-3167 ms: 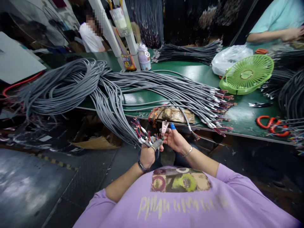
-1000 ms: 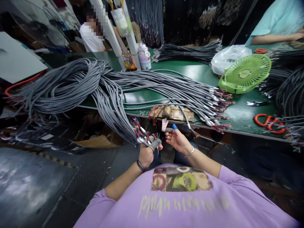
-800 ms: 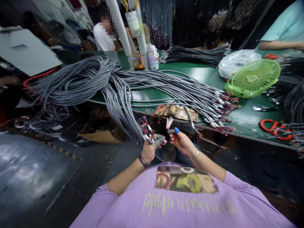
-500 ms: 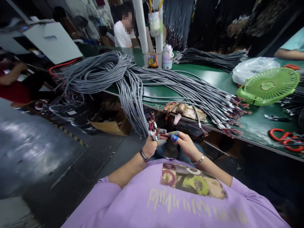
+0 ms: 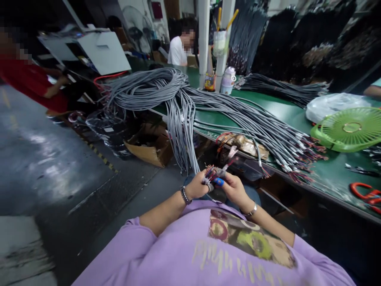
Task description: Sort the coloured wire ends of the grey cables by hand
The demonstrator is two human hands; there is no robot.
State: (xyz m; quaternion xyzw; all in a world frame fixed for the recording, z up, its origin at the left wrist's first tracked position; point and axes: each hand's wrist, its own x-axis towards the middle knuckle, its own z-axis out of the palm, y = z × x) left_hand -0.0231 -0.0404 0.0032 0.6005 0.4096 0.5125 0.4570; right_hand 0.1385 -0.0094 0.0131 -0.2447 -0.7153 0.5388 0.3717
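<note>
My left hand (image 5: 197, 186) is closed around the stripped ends of a hanging bunch of grey cables (image 5: 183, 135), whose coloured wires stick up above my fist. My right hand (image 5: 235, 188), with a blue finger cot on one fingertip, is closed and pinches the coloured wire ends (image 5: 212, 173) right beside the left hand. Both hands meet in front of my chest, below the edge of the green table (image 5: 276, 109). The cable bunch drapes down from a large grey coil on the table.
More grey cables with coloured ends fan across the table toward a green fan (image 5: 348, 129). Red-handled scissors (image 5: 366, 193) lie at the right edge. A cardboard box (image 5: 150, 149) sits on the floor. Other people sit at the left and at the far end.
My right hand has come in from apart to meet the left hand at the wire ends. My head has turned left, so the table has shifted right in view.
</note>
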